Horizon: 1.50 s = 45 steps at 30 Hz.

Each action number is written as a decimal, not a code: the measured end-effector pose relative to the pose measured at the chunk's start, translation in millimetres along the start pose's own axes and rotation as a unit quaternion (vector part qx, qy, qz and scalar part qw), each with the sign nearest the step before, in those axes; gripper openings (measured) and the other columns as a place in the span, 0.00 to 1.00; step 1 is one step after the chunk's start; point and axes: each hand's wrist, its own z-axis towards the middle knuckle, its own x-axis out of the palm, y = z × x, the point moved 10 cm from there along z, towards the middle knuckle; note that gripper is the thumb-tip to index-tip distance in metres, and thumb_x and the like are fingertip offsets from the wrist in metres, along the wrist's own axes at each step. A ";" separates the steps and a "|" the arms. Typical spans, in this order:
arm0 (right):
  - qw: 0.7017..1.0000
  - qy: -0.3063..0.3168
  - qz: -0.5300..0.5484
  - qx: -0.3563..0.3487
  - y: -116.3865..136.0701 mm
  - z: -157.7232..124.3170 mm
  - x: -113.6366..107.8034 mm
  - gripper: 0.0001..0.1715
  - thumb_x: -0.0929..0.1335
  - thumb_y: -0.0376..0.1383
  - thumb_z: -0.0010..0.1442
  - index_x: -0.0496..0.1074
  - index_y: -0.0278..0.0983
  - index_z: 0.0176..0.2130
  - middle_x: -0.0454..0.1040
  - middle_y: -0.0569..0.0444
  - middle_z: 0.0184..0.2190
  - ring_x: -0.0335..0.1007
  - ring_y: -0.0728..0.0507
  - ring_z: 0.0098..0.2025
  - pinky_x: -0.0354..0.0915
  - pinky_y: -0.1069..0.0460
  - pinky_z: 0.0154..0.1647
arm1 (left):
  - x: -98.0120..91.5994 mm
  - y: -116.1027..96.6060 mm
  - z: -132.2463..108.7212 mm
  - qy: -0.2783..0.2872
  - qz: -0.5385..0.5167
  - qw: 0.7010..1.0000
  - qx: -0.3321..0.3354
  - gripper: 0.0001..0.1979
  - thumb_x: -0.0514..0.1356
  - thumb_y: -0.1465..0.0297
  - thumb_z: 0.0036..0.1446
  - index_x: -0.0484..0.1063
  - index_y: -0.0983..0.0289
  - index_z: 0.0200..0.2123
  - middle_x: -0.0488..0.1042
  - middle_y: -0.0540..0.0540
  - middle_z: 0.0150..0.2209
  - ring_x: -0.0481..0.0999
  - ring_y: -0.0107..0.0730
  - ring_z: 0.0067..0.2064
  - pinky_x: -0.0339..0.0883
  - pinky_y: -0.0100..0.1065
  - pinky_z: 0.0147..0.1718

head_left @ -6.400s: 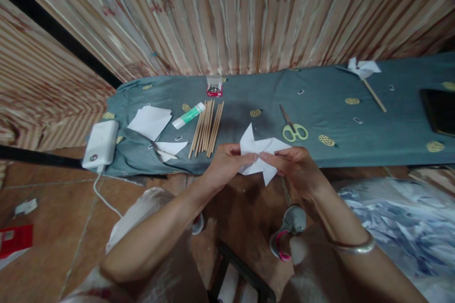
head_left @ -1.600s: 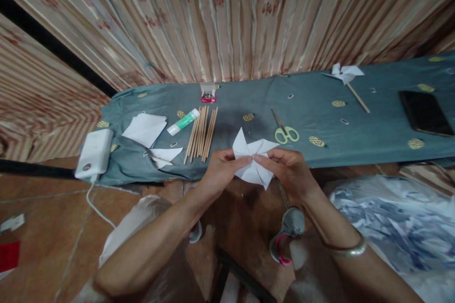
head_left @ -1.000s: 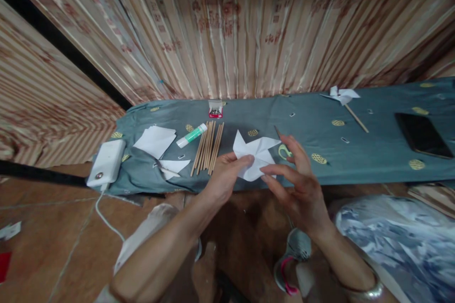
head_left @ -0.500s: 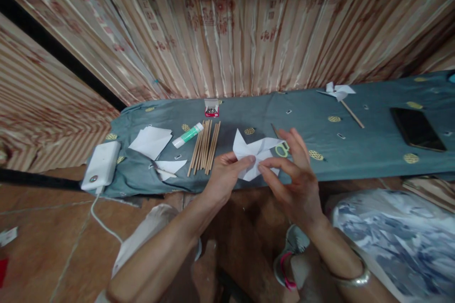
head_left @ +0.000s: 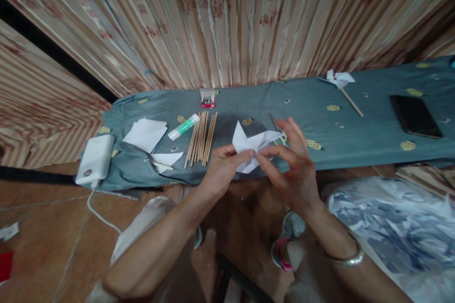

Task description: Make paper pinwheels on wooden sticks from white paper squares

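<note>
A white paper pinwheel [head_left: 253, 143] is held between my two hands above the front edge of the cloth-covered bench. My left hand [head_left: 226, 165] pinches it from the left, thumb on top near the centre. From the right, the thumb and index finger of my right hand [head_left: 292, 165] close on its folded paper near the middle; the other fingers are raised. Partly hidden behind my right hand lie scissors [head_left: 283, 138] with light green handles. Several wooden sticks [head_left: 202, 139] lie to the left of my left hand.
On the bench [head_left: 241, 99] are an open box of pins [head_left: 207, 99], a glue stick [head_left: 184, 127], paper squares [head_left: 146, 135], a pen [head_left: 161, 164], and a white power bank [head_left: 95, 158]. Farther right lie a pinwheel on a stick [head_left: 341, 83] and a black phone [head_left: 415, 115]. A plastic bag [head_left: 387, 222] stands below.
The view has shifted slightly, so the bench things sit a little higher. My right fingers have drawn in toward the pinwheel's centre, beside my left thumb.
</note>
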 end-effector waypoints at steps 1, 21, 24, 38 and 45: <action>1.000 0.003 0.000 0.003 -0.6 0.0 0.4 0.05 0.68 0.34 0.58 0.72 0.40 0.30 0.62 0.51 0.62 0.47 0.35 0.68 0.51 0.33 0.63 | 0.1 0.4 -0.3 0.001 0.001 1.000 -0.003 0.11 0.72 0.67 0.36 0.79 0.65 0.26 0.78 0.51 0.25 0.71 0.25 0.25 0.64 0.29 0.29; 1.000 0.008 -0.016 0.012 -4.9 -0.1 3.4 0.06 0.69 0.34 0.56 0.72 0.38 0.27 0.65 0.49 0.60 0.50 0.33 0.67 0.53 0.34 0.63 | 0.2 -4.1 -1.2 -0.006 0.056 0.998 0.013 0.07 0.70 0.69 0.36 0.78 0.65 0.21 0.75 0.49 0.21 0.67 0.23 0.22 0.60 0.28 0.25; 1.000 0.009 -0.015 0.017 -6.3 -0.3 4.1 0.06 0.68 0.34 0.56 0.72 0.39 0.27 0.65 0.51 0.60 0.50 0.33 0.67 0.53 0.34 0.63 | 1.1 -5.6 -1.7 0.002 0.070 0.997 0.019 0.07 0.70 0.68 0.37 0.78 0.65 0.21 0.75 0.49 0.22 0.68 0.24 0.23 0.60 0.28 0.26; 1.000 0.006 -0.001 0.030 -8.6 -1.1 6.2 0.06 0.69 0.35 0.56 0.72 0.39 0.27 0.66 0.50 0.59 0.52 0.34 0.66 0.54 0.34 0.62 | -1.4 -8.6 -1.2 0.006 0.084 0.996 0.041 0.09 0.70 0.67 0.37 0.79 0.64 0.24 0.76 0.49 0.23 0.68 0.24 0.23 0.60 0.28 0.24; 0.999 0.010 0.006 0.035 -9.0 -1.6 7.2 0.06 0.69 0.35 0.56 0.72 0.40 0.27 0.66 0.50 0.59 0.52 0.35 0.66 0.53 0.34 0.63 | -3.2 -5.0 -1.4 -0.011 0.072 0.997 0.026 0.09 0.70 0.67 0.36 0.79 0.65 0.23 0.75 0.49 0.22 0.67 0.23 0.22 0.60 0.27 0.24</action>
